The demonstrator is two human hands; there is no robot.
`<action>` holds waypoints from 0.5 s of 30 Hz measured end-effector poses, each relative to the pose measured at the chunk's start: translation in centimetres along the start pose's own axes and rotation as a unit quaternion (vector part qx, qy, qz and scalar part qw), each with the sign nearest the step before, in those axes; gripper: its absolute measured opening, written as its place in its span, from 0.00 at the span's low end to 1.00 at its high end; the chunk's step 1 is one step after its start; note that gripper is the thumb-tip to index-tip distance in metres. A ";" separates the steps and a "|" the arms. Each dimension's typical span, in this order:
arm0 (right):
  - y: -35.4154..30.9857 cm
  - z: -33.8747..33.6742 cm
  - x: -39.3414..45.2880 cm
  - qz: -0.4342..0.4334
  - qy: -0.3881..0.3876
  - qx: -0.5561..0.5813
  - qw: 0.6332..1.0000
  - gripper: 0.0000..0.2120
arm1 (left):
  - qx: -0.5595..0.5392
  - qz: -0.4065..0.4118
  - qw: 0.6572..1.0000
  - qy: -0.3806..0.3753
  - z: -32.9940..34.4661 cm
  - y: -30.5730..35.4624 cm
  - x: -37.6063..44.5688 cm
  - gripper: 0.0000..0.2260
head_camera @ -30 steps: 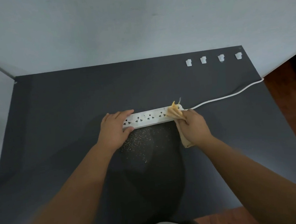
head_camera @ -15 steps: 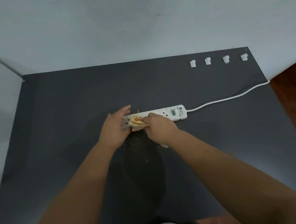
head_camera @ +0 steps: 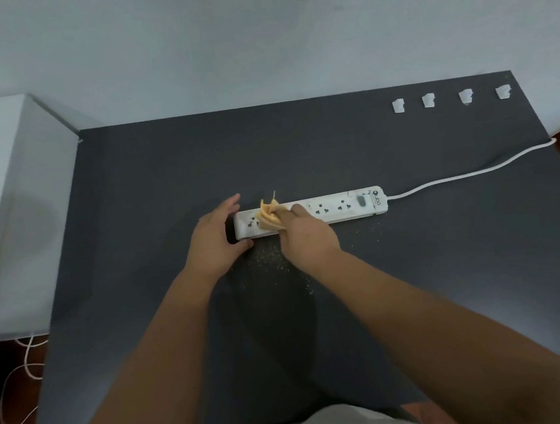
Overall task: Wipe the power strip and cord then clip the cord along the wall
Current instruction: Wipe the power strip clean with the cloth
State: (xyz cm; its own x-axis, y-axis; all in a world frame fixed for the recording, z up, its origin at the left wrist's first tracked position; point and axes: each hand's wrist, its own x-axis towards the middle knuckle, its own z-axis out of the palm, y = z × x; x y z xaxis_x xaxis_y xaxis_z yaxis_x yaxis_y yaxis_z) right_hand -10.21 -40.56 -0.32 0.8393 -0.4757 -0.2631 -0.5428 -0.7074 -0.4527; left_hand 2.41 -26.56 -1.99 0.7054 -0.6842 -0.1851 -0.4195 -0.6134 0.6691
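**Now: power strip under the cloth, one view**

Head view, as I read it from my station:

- Desk (head_camera: 136, 225): dark top, set against a pale wall (head_camera: 255, 36).
- Power strip (head_camera: 339, 207): white, lying flat across the middle of the desk, its switch end to my right.
- Cord (head_camera: 473, 172): white, leaving the strip's right end and running off the desk's right edge.
- Left hand (head_camera: 215, 243): cupped round the strip's left end, fingers on the far side, thumb on the near side, bracing it.
- Right hand (head_camera: 304, 235): fingers curled on a bunched yellow cloth (head_camera: 268, 214), pressing it onto the strip's left sockets.
- Crumbs (head_camera: 273, 260): fine pale specks scattered on the desk just in front of the strip.
- Cable clips (head_camera: 449, 99): four small white pieces in a row at the desk's far right corner, near the wall, well apart from the strip.
- White cabinet (head_camera: 4, 204): beside the desk's left edge.
- Thin white wires (head_camera: 18, 380): looped on the floor at lower left.
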 end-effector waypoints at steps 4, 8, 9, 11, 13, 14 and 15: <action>-2.6 1.0 -0.2 -0.092 -0.074 0.015 0.993 0.20 | -0.007 0.005 1.000 -0.014 -0.9 -1.7 -0.3 0.41; -1.7 -0.5 0.9 -0.103 -0.026 0.063 0.992 0.14 | -0.009 0.006 1.000 -0.021 -1.8 -2.7 -0.6 0.43; -1.4 -1.0 1.6 -0.081 0.007 0.070 0.994 0.13 | -0.004 0.003 1.000 -0.019 -1.9 -2.8 -0.6 0.44; -1.4 -1.3 2.9 -0.051 0.035 0.068 0.996 0.13 | 0.001 0.000 1.000 -0.017 -2.1 -2.9 -0.7 0.44; -2.6 -0.9 3.3 -0.059 0.008 0.051 0.997 0.15 | 0.000 0.005 1.000 -0.015 -2.2 -2.9 -0.8 0.44; -3.4 -0.4 3.2 -0.071 -0.017 0.037 0.997 0.17 | -0.001 0.011 1.000 -0.015 -2.2 -2.9 -0.9 0.43; -4.0 0.1 2.8 -0.086 -0.044 0.020 0.995 0.19 | -0.005 0.016 1.000 -0.015 -2.3 -2.9 -0.9 0.42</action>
State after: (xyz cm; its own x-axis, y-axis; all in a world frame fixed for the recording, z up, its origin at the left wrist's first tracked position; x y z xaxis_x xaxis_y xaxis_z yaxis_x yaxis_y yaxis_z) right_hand -5.69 -39.00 0.73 0.9204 -0.3003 -0.2503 -0.3899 -0.7521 -0.5314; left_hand 4.23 -23.27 -2.11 0.6733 -0.7159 -0.1849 -0.4365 -0.5867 0.6820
